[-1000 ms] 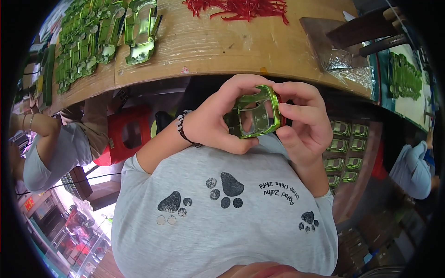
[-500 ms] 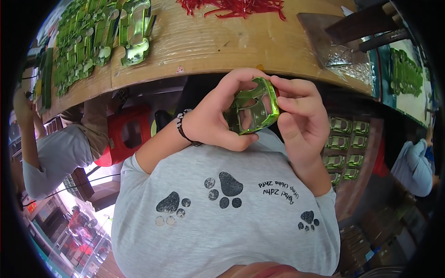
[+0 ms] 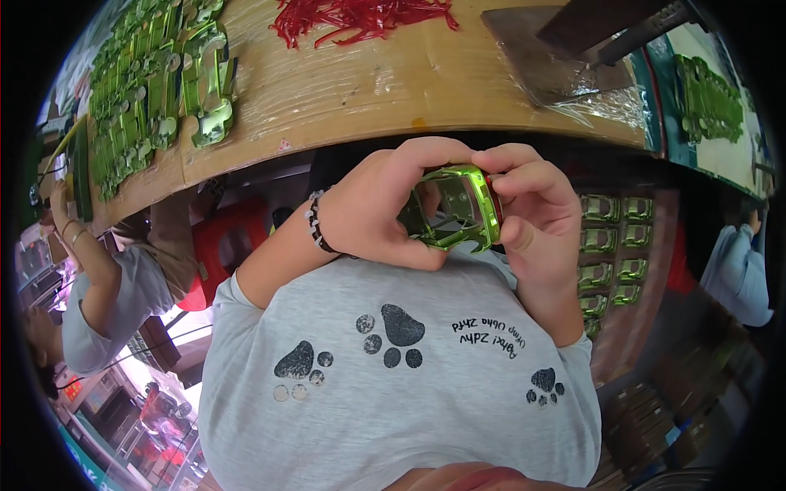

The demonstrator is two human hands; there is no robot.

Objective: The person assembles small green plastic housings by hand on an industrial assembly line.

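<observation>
- Fingers first: the right hand (image 3: 536, 217) has its fingers (image 3: 524, 176) curled tight over the far end of the green toy car body (image 3: 458, 209), thumb pressing on the lower corner, right by a small red piece showing at that end
- The left hand (image 3: 385, 209) cups the shell from the other side, fingers wrapped under and behind it, thumb along the near edge (a dark beaded bracelet (image 3: 315, 225) sits on that wrist)
- What's changed: a second ago the shell faced the camera squarely, its hollow inside open to view; now it has been rolled so the roof and window frames tilt to the right, and the right hand has slid round to the end
- The reading here: the person looks to be seating or checking that red piece at the car's end, so the turn brings the working spot under the thumb
- The car body is held in mid-air, close to the chest, just below the edge of the wooden table (image 3: 393, 82)
- On that table: rows of matching green car bodies (image 3: 155, 82) at the left, a heap of red strips (image 3: 360, 16) at the top (untouched for now)
- More green shells in a tray (image 3: 610, 245) to the right; a co-worker in a grey shirt (image 3: 123, 303) works at the left
</observation>
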